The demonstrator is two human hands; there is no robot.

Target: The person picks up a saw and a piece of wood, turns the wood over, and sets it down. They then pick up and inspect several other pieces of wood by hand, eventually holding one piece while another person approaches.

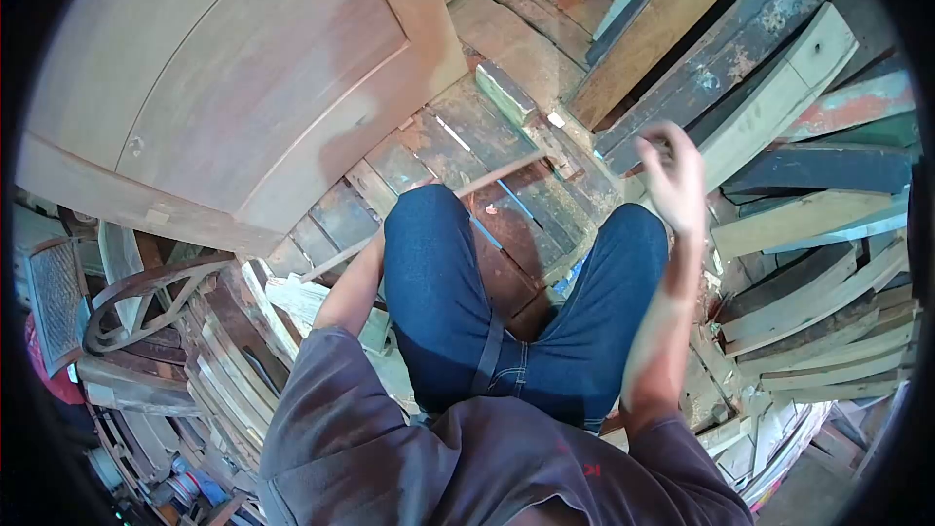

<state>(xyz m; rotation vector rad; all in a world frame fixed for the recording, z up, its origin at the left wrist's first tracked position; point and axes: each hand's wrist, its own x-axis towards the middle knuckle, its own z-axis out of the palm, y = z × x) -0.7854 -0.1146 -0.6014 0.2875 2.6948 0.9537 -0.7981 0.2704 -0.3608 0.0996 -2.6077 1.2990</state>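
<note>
Right hand (674, 180) half-curled, empty, left hand's hold untellable behind knee (430, 253), floor (506, 255) at one o'clock crossed by stick (502, 172), bounded by panel (253, 88) at ten, planks (723, 60) at two

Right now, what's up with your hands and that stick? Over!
Right hand raised, looks empty. Left hand mostly hidden, grip unclear. Stick runs partly behind left knee. In the way: that knee, blocking my view.
</note>
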